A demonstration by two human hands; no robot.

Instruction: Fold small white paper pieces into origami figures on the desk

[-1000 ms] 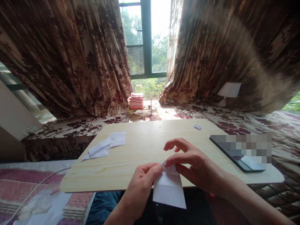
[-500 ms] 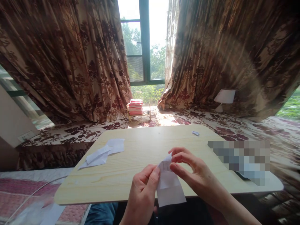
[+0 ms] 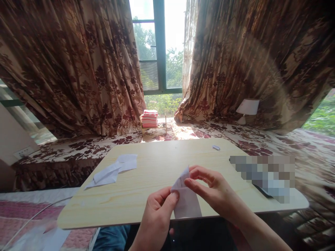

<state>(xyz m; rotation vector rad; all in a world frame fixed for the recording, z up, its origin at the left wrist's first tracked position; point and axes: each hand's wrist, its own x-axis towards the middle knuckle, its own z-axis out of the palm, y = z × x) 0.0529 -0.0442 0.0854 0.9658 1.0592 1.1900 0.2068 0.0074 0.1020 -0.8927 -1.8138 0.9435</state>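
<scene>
Between my two hands is a white sheet of paper [image 3: 187,204] with faint marks near its top. My left hand [image 3: 160,208] is closed, its thumb and fingers pinching the paper's left edge. My right hand [image 3: 209,184] is closed at the paper's upper right, thumb in front and fingers behind the pointed top corner. The upper part is angled into a point, and the lower part hangs by the table's front edge. On the left of the wooden table [image 3: 110,209] lie several overlapping folded white papers [image 3: 112,170].
A small folded paper piece [image 3: 216,147] lies at the table's far right. A blurred-out item [image 3: 264,179] rests along the right side. Behind stand a rack with folded pink cloths [image 3: 149,119] and a white lamp [image 3: 247,107]. A cable [image 3: 39,214] runs at the left.
The paper has risen slightly and its upper part now tapers to a sharper point. My right thumb has moved left over the paper. The whole view has shifted a little.
</scene>
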